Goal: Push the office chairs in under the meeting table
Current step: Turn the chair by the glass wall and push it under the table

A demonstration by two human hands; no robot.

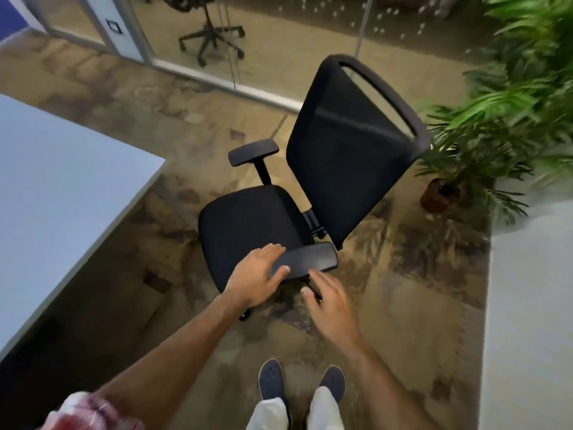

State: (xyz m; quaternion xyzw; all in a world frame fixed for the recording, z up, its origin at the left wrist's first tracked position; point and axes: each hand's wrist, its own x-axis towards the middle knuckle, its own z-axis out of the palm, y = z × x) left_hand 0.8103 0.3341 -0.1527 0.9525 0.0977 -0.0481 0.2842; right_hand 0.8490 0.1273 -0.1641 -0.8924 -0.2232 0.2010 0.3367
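A black mesh-back office chair (257, 225) stands on the carpet in the middle of the view, its seat facing left toward the grey meeting table (62, 193), a gap of floor between them. My left hand (257, 274) rests on the front end of the chair's near armrest (307, 259), thumb under its edge and fingers over the top. My right hand (328, 302) hovers just below that armrest with its fingers spread, holding nothing. The far armrest (252, 152) is free.
A glass partition (248, 57) runs across the back, with another chair's wheeled base (212, 38) behind it. Potted green plants (511, 119) crowd the right, behind the chair's backrest. A pale ledge (527, 305) lines the right side. My two shoes (300, 383) stand below.
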